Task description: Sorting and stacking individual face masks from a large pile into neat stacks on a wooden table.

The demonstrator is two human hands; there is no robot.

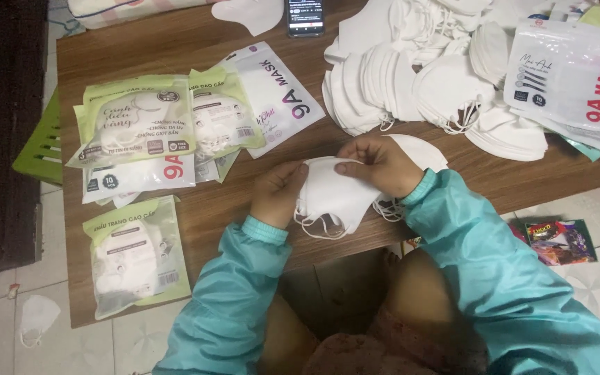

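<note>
White folded masks (331, 194), ear loops dangling, stacked.

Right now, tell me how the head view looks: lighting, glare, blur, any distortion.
Head view: soft, even indoor light with faint shadows under the hands; mild glare on the glossy white pouch at the right; the white masks piled at the top are nearly blown out, their folds hard to separate; the stack of masks held by the left hand and right hand is slightly soft; edges bow a little from the wide lens.

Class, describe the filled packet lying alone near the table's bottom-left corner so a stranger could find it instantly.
Start at the wooden table and follow its left edge toward the person. The green-edged packet of white masks lies there alone, unlike the overlapping packets above.
</note>
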